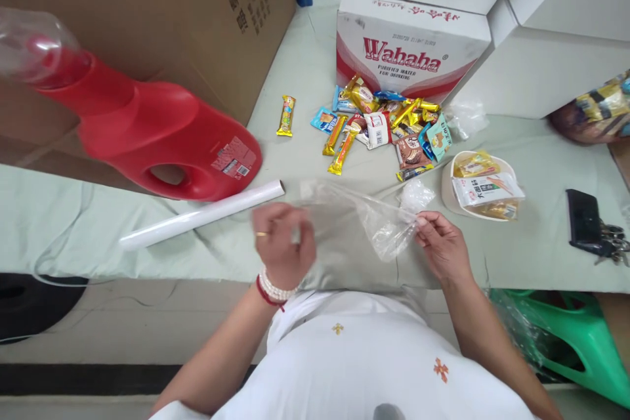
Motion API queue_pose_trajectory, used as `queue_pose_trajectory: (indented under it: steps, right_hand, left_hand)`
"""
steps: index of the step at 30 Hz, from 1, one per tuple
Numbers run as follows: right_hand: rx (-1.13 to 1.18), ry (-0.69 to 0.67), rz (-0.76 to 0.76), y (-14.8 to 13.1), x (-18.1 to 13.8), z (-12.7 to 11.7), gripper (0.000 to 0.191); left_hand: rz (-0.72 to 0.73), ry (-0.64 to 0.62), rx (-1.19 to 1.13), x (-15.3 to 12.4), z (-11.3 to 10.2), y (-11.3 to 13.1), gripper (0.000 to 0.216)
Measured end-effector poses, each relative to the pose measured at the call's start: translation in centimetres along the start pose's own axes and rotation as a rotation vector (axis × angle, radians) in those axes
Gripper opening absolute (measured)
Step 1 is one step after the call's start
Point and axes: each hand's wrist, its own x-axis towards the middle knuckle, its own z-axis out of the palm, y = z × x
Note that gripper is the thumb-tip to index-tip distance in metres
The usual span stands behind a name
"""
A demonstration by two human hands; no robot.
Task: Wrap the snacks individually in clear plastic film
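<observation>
A thin clear plastic bag (381, 226) stretches across the space between my hands, above the cloth-covered table. Its right end is pinched between the thumb and fingers of my right hand (443, 243). My left hand (284, 243), with a ring and a beaded bracelet, is at the bag's left end. Its fingers look curled but are smeared by motion, so whether they grip the bag is unclear. Beyond the bag lies a pile of wrapped snacks (378, 121). One yellow-wrapped snack bar (286, 116) rests apart to the left.
A white roll (204, 215) and a large red bottle (170, 134) stand left, before a brown carton (147, 20). A Wahaha carton (413, 52) backs the snacks. Rightward are a white tub (449, 190) of packets, crumpled plastic (417, 195), a black phone-like object (584, 216) and keys (615, 243).
</observation>
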Motion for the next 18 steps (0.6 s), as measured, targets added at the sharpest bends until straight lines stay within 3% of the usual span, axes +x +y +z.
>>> queue_pose_trajectory:
  steps: [2,3,5,8,12,15,18]
  right_hand:
    - [0.011,0.012,0.016,0.8,-0.6,0.1,0.024]
    - [0.014,0.01,0.023,1.1,-0.9,0.2,0.026]
    - [0.011,-0.012,0.021,1.5,-1.4,0.4,0.027]
    - [-0.01,-0.081,-0.018,1.8,-2.0,0.7,0.027]
    - [-0.002,-0.104,-0.07,1.3,-2.3,1.0,0.029]
    - [0.058,0.008,-0.048,1.1,-2.2,0.8,0.031]
    - [0.032,0.086,-0.001,1.4,-2.1,-0.3,0.035]
  left_hand:
    - [0.132,-0.327,-0.263,-0.6,1.0,2.6,0.018]
    - [0.117,-0.429,-0.37,-0.9,1.7,3.8,0.015]
    - [-0.01,-0.566,-0.479,-1.3,3.6,5.6,0.015]
    - [-0.219,-0.703,-0.495,-1.7,6.5,6.7,0.031]
    - [-0.397,-0.719,-0.654,-2.0,8.1,6.3,0.028]
    - [-0.664,-0.634,-0.803,-2.3,7.2,5.0,0.03]
    - [-0.911,-0.471,-0.957,-2.3,5.3,3.4,0.03]
